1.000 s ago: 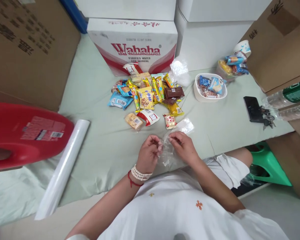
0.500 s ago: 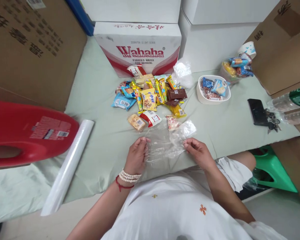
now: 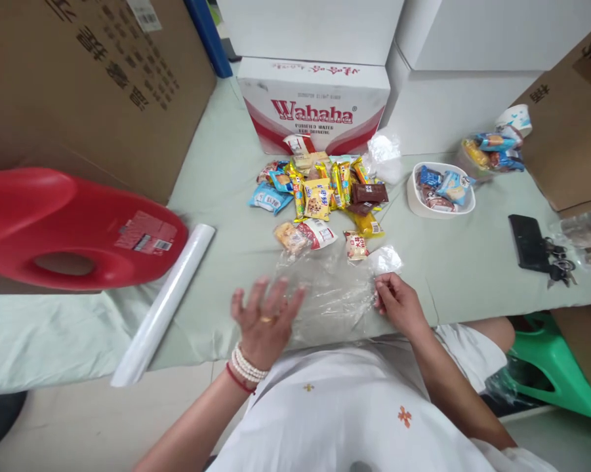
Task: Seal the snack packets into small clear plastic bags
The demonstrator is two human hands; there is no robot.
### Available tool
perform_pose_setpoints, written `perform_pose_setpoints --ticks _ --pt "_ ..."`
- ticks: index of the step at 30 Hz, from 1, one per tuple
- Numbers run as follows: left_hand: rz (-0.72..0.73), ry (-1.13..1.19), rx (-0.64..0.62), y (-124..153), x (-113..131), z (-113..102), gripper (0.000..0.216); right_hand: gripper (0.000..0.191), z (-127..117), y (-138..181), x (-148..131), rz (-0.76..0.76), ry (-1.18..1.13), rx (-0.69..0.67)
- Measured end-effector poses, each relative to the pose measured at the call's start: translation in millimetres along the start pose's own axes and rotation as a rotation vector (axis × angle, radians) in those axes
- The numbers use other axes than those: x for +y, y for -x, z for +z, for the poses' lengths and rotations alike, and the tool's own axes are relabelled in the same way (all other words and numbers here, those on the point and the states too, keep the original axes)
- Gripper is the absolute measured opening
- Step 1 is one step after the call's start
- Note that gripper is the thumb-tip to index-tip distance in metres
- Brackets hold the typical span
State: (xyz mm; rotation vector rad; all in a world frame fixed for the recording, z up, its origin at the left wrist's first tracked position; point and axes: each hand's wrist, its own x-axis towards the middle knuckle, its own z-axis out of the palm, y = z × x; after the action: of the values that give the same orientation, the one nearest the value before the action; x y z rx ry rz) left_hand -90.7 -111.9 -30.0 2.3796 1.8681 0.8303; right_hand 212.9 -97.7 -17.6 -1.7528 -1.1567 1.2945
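The clear plastic film [image 3: 332, 295] lies thin and rumpled on the pale green cloth [image 3: 472, 275], near the table's front edge, between the two hands. Its longer spread seems to run left to right, roughly along that edge, with the whitish crumpled corner pointing right and away from the person; which side, if any, opens cannot be told. The right hand [image 3: 398, 301] has thumb and fingers pinched together on the film's right edge. The left hand [image 3: 265, 328], blurred, has its fingers fanned wide at the left edge, gripping nothing; whether it touches the film cannot be told. To spread it well, I would anchor the right edge and smooth leftward with a flat palm, lightly, since such film clings and creases. Just beyond lie a red-and-white packet [image 3: 319, 234] and a cream-and-red sachet [image 3: 356, 245], then the snack pile [image 3: 317, 196].
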Motion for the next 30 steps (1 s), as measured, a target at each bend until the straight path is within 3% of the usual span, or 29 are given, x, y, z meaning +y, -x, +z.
perform_pose_setpoints --ticks 2,4,9,12,14,15,19,21,23,26,30 --pt "0.205 0.047 -0.221 -2.9 -0.1 6.2 0.054 0.036 -3.8 3.4 5.0 0.001 0.015 0.008" --pt "0.246 0.100 -0.373 -7.9 -3.6 12.4 0.058 0.037 -15.2 10.5 12.8 0.016 0.041 0.042" --pt "0.177 0.101 -0.407 -3.6 -11.5 12.7 0.049 0.039 -64.9 29.4 26.4 0.042 0.252 0.100" --pt "0.172 0.087 -0.427 9.8 -6.6 4.5 0.054 0.039 -80.7 15.9 2.8 -0.140 0.501 0.298" --pt "0.162 0.075 -0.446 19.1 -1.9 -0.3 0.059 0.036 -70.0 -8.9 -27.1 -0.293 0.582 0.398" --pt "0.156 0.066 -0.447 23.1 0.0 -2.0 0.061 0.034 -57.1 -24.6 -43.8 -0.343 0.585 0.374" --pt "0.131 0.050 -0.403 31.1 3.2 -3.9 0.058 0.035 28.2 -86.4 -100.5 -0.364 0.759 0.072" --pt "0.096 0.049 -0.378 29.5 3.7 -2.8 0.052 0.043 69.5 -106.2 -116.5 -0.360 0.914 -0.025" --pt "0.049 0.039 -0.355 25.8 4.7 -0.9 0.049 0.045 92.9 -115.9 -124.3 -0.358 1.024 -0.074" --pt "0.010 0.038 -0.340 21.4 6.3 2.0 0.046 0.032 83.4 -113.5 -128.5 -0.387 1.061 -0.090" --pt "0.020 0.064 -0.340 21.6 5.9 2.5 0.047 0.039 21.9 -79.6 -134.9 -0.538 0.942 -0.053"
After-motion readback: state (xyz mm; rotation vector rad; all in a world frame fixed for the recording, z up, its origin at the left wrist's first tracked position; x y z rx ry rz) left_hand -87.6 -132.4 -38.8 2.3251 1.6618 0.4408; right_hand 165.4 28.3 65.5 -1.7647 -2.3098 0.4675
